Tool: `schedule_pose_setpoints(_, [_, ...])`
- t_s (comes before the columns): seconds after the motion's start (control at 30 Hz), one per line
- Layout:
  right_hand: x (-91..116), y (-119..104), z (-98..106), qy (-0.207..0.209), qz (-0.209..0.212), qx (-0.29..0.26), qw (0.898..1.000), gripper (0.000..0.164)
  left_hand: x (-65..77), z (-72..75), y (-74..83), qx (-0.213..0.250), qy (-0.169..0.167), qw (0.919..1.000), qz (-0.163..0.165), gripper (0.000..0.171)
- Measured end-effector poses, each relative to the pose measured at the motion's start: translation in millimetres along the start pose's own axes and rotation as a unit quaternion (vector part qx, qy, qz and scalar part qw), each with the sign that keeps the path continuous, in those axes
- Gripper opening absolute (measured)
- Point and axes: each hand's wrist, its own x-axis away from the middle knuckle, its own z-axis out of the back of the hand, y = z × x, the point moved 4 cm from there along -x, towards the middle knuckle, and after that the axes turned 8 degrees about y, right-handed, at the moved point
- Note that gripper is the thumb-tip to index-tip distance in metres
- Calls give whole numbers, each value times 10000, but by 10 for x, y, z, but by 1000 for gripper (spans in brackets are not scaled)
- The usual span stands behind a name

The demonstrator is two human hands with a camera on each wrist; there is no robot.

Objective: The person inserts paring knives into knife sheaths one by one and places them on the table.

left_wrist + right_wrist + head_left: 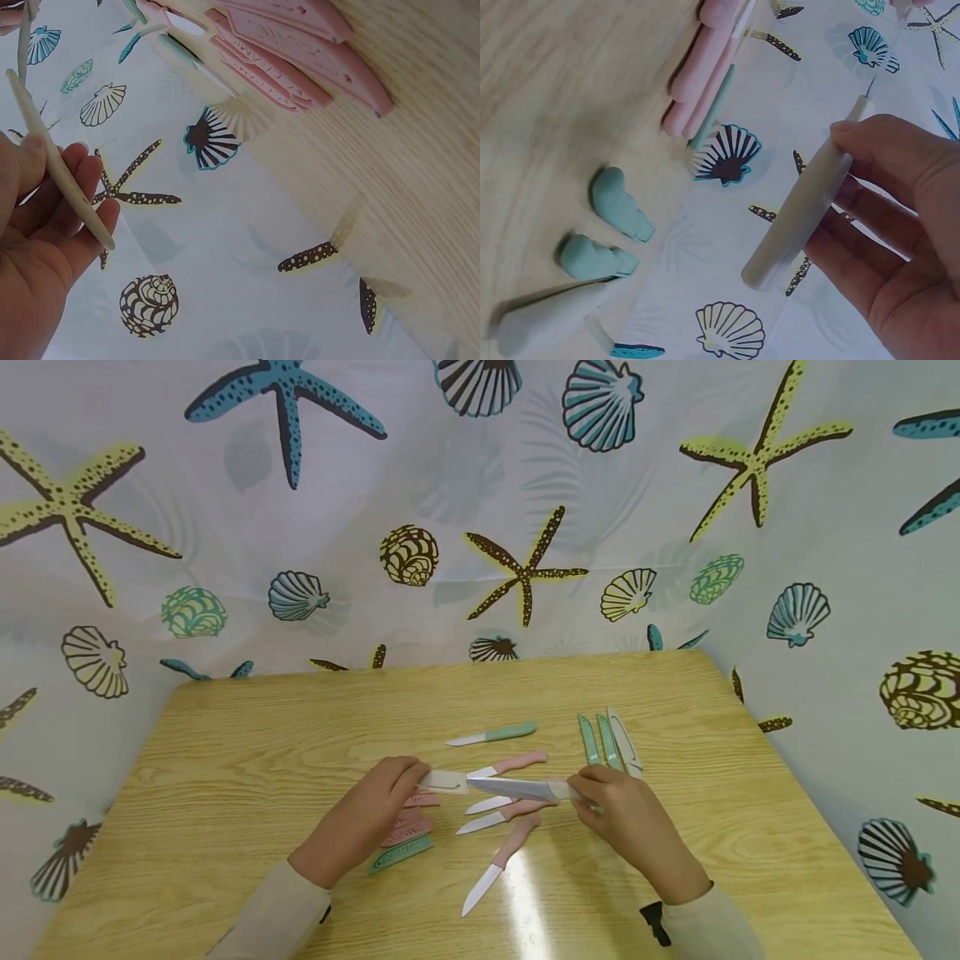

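Note:
My left hand (377, 808) pinches a cream-white knife sheath (447, 782) between thumb and fingers. The right hand (621, 802) grips the cream handle (801, 206) of a kitchen knife, whose blade (513, 788) points left. In the head view the blade's tip is at the sheath's mouth; whether it has entered cannot be told. Beneath the blade lie several bare knives with pink handles (517, 839). A bare knife with a green handle (512, 732) lies beyond them. Several pink sheaths (304, 52) and a green sheath (402, 852) lie beside the left hand, partly hidden by it.
Two green knives (588, 739) and a cream knife (623, 739) in their sheaths lie side by side beyond the right hand, which covers their near ends. The wooden table (262, 735) meets a cloth (360, 510) printed with shells and starfish at its back and sides.

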Motion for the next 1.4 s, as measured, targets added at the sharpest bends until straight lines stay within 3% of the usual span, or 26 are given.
schedule_pose_setpoints(0.07, [-20, -24, 28, 11, 121, 134, 9998, 27, 2, -15, 6, 107, -55, 9999, -53, 51])
schedule_pose_setpoints(0.1, [-30, -42, 39, 2, 180, 191, 9997, 27, 0, -15, 29, -173, 15, 9990, -421, 56])
schedule_pose_setpoints(0.27, [-95, -167, 15, -195, 436, 198, 9987, 24, -63, -81, 110, -741, 157, 9931, -892, 56])
schedule_pose_setpoints(0.37, [-129, -240, -37, -313, 513, 148, 9981, 22, -99, -135, 162, -961, 183, 9900, -1015, 62])
schedule_pose_setpoints(0.63, [-174, -341, -144, -321, 548, 120, 9979, 17, -184, -256, 272, -1483, 79, 9818, -1185, 43])
schedule_pose_setpoints(0.97, [-200, -465, -233, -216, 393, -137, 9989, 16, -178, -270, 323, -1545, 2, 9820, -1086, 44])
schedule_pose_setpoints(1.13, [-176, -456, -272, -308, 243, -295, 9988, 15, -163, -249, 295, -1245, 104, 9861, -1093, 45])
schedule_pose_setpoints(1.27, [-100, -380, -278, -392, -27, -495, 9980, 21, -208, -137, 193, -910, 350, 9911, -904, 48])
schedule_pose_setpoints(1.4, [25, -167, -207, -325, -713, -375, 9962, 23, -269, 46, 36, -922, 504, 9932, -508, 49])
